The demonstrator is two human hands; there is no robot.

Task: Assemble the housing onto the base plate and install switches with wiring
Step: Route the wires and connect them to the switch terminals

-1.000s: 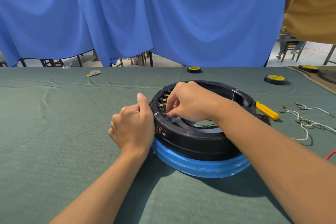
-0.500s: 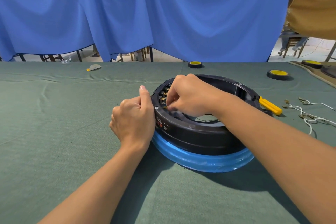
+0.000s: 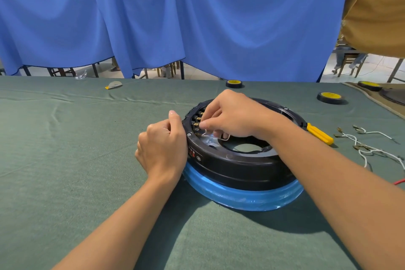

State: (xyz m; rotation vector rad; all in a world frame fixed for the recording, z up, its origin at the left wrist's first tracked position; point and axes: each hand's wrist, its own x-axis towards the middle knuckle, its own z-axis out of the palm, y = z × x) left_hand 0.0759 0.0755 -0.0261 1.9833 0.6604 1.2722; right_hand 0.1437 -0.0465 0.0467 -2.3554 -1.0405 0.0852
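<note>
A black ring-shaped housing [image 3: 238,164] sits on a blue-wrapped base plate [image 3: 245,196] in the middle of the green table. Switches with brass terminals [image 3: 197,119] line the housing's inner left wall. My right hand [image 3: 232,114] reaches over the ring and pinches a short white wire [image 3: 215,136] at those terminals. My left hand [image 3: 163,147] is curled against the housing's outer left wall, its thumb up along the rim, steadying it.
A yellow-handled screwdriver [image 3: 318,133] lies right of the housing. Loose white wires with brass connectors [image 3: 368,144] lie further right, with a red wire end [image 3: 400,182]. Yellow-cored tape rolls [image 3: 329,97] [image 3: 234,83] sit at the back. A blue curtain hangs behind.
My right hand has lifted slightly from the terminals, and a white wire loop now shows beneath its fingers. My left hand stays against the housing.
</note>
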